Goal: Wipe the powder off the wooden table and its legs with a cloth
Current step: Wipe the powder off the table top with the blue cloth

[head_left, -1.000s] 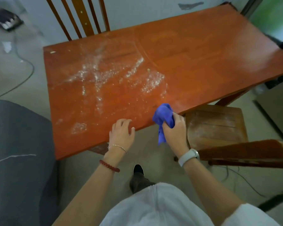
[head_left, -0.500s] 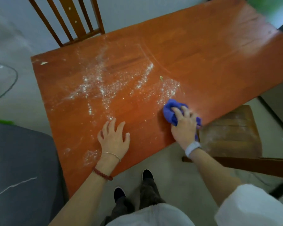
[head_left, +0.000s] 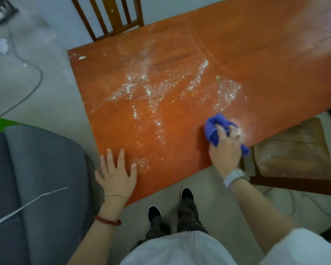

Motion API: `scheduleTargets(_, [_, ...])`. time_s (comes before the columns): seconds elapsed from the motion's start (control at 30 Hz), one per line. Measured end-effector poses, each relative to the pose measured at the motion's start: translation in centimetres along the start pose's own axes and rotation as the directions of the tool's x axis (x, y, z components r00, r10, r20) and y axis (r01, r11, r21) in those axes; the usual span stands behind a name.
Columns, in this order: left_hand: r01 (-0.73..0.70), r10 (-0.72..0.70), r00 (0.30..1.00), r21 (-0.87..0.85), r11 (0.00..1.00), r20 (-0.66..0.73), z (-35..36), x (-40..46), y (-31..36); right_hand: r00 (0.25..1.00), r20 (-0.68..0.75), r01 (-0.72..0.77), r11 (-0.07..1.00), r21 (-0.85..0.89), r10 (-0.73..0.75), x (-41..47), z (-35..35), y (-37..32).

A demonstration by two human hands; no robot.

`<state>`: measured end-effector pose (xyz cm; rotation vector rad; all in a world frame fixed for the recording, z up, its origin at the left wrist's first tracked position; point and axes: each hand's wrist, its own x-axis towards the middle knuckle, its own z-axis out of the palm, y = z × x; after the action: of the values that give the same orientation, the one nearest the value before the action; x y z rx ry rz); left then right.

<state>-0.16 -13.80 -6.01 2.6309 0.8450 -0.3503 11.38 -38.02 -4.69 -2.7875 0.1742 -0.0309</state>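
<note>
A reddish wooden table [head_left: 256,60] fills the upper middle of the head view. White powder [head_left: 149,88] lies scattered in streaks over its left and middle part. My right hand [head_left: 225,148] holds a bunched blue cloth [head_left: 213,127] against the tabletop near the front edge, fingers curled over it. My left hand [head_left: 116,175] lies flat with spread fingers on the table's near left corner, beside a small powder patch [head_left: 141,162]. The table legs are hidden under the top.
A wooden chair back [head_left: 113,18] stands behind the table's far edge. A dusty wooden chair seat [head_left: 294,150] sits at the right, close to my right hand. A grey sofa [head_left: 27,188] is at the left. A cable [head_left: 33,87] runs over the floor.
My right hand has brought the cloth from the table's edge onto the top and keeps it pressed there. My left hand has slid toward the near left corner. The view has shifted.
</note>
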Motion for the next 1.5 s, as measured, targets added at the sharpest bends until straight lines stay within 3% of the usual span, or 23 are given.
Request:
scheduleTargets(0.07, [0.012, -0.012, 1.0, -0.003, 1.0, 0.005, -0.3, -0.1, -2.2, 0.925, 0.102, 0.361, 0.931, 0.056, -0.365, -5.8, 2.3, -4.0])
scheduleTargets(0.1, [-0.011, 0.011, 1.0, -0.017, 1.0, 0.011, -0.6, 0.0, -3.1, 0.81, 0.207, 0.527, 0.836, 0.154, -0.548, -8.8, 3.1, -5.9])
scheduleTargets(0.17, [-0.083, 0.084, 0.996, -0.035, 0.996, 0.032, -1.2, 0.5, -4.6, 0.53, 0.437, 0.578, 0.686, 0.441, -0.727, -13.0, 3.4, -8.5])
scheduleTargets(0.2, [-0.122, 0.123, 0.992, -0.024, 0.992, 0.042, -1.6, 0.8, -5.1, 0.474, 0.497, 0.49, 0.687, 0.537, -0.727, -13.5, 2.9, -8.8])
scheduleTargets(0.27, [-0.209, 0.209, 0.978, 0.005, 0.978, 0.026, -2.1, 1.4, -6.3, 0.663, 0.418, 0.329, 0.743, 0.582, -0.621, -11.7, 1.8, -8.7])
scheduleTargets(0.33, [-0.265, 0.265, 0.964, 0.027, 0.964, 0.026, -2.4, 1.9, -7.1, 0.898, 0.217, 0.227, 0.826, 0.516, -0.382, -7.9, 0.9, -7.9])
scheduleTargets(0.37, [-0.28, 0.279, 0.96, 0.026, 0.96, 0.035, -2.4, 2.0, -7.5, 0.961, 0.127, 0.164, 0.88, 0.447, -0.244, -5.9, 0.6, -7.7])
scheduleTargets(0.43, [-0.294, 0.292, 0.955, 0.024, 0.956, 0.051, -2.3, 2.3, -8.0, 0.997, 0.072, 0.0, 0.954, 0.298, -0.022, -3.6, 1.0, -8.5])
scheduleTargets(0.5, [-0.298, 0.297, 0.954, 0.014, 0.954, 0.041, -2.4, 2.4, -8.6, 0.986, 0.137, 0.083, 0.995, 0.058, -0.09, -4.9, 2.4, -10.4])
scheduleTargets(0.57, [-0.282, 0.282, 0.959, -0.03, 0.959, -0.018, -2.5, 2.7, -9.7, 0.839, 0.316, 0.442, 0.894, 0.076, -0.442, -9.1, 4.0, -12.4])
scheduleTargets(0.6, [-0.257, 0.254, 0.966, -0.06, 0.964, -0.055, -2.7, 2.9, -10.5, 0.669, 0.431, 0.562, 0.791, 0.24, -0.606, -11.6, 4.4, -13.3])
scheduleTargets(0.67, [-0.18, 0.176, 0.983, -0.124, 0.976, -0.043, -3.1, 3.1, -11.8, 0.314, 0.568, 0.536, 0.636, 0.555, -0.761, -15.4, 4.1, -14.2])
scheduleTargets(0.7, [-0.153, 0.153, 0.988, -0.147, 0.977, -0.011, -3.1, 3.1, -12.4, 0.265, 0.568, 0.483, 0.617, 0.621, -0.779, -15.9, 3.7, -13.9])
scheduleTargets(0.73, [-0.139, 0.142, 0.99, -0.17, 0.976, 0.006, -3.0, 3.0, -12.9, 0.32, 0.553, 0.421, 0.638, 0.645, -0.77, -15.3, 3.4, -13.4])
scheduleTargets(0.87, [-0.106, 0.123, 0.99, -0.233, 0.967, 0.062, -2.6, 1.8, -13.4, 0.852, 0.278, 0.251, 0.812, 0.527, -0.444, -9.8, 2.6, -12.1])
scheduleTargets(0.93, [-0.102, 0.125, 0.989, -0.249, 0.963, 0.077, -2.4, 1.2, -13.0, 0.9, 0.23, 0.304, 0.911, 0.278, -0.37, -10.1, 3.1, -13.1])
scheduleTargets(0.97, [-0.099, 0.122, 0.99, -0.259, 0.961, 0.072, -2.4, 1.0, -12.9, 0.838, 0.244, 0.451, 0.872, 0.192, -0.487, -11.4, 3.7, -13.5])
scheduleTargets(1.03, [-0.099, 0.117, 0.992, -0.29, 0.952, 0.044, -2.6, 0.9, -12.7, 0.522, 0.331, 0.724, 0.614, 0.315, -0.786, -15.2, 4.7, -13.2])
scheduleTargets(1.1, [-0.095, 0.107, 0.994, -0.316, 0.944, 0.019, -2.9, 0.9, -12.6, 0.242, 0.51, 0.621, 0.536, 0.572, -0.825, -17.6, 4.4, -12.4])
scheduleTargets(1.13, [-0.093, 0.103, 0.995, -0.322, 0.942, 0.012, -3.0, 0.9, -12.3, 0.234, 0.546, 0.508, 0.58, 0.637, -0.804, -17.5, 3.9, -12.0])
scheduleTargets(1.23, [-0.102, 0.107, 0.994, -0.332, 0.938, -0.003, -3.0, 1.1, -10.5, 0.513, 0.537, 0.201, 0.702, 0.684, -0.67, -13.7, 1.7, -10.8])
scheduleTargets(1.33, [-0.088, 0.09, 0.996, -0.294, 0.952, -0.007, -3.0, 1.2, -7.0, 0.758, 0.438, 0.094, 0.744, 0.661, -0.484, -8.7, -0.7, -8.5])
scheduleTargets(1.5, [-0.072, 0.067, 0.996, -0.107, 0.992, -0.05, -2.3, 2.4, -1.1, 0.966, 0.217, -0.014, 0.806, 0.592, -0.142, -0.6, -2.8, -3.2])
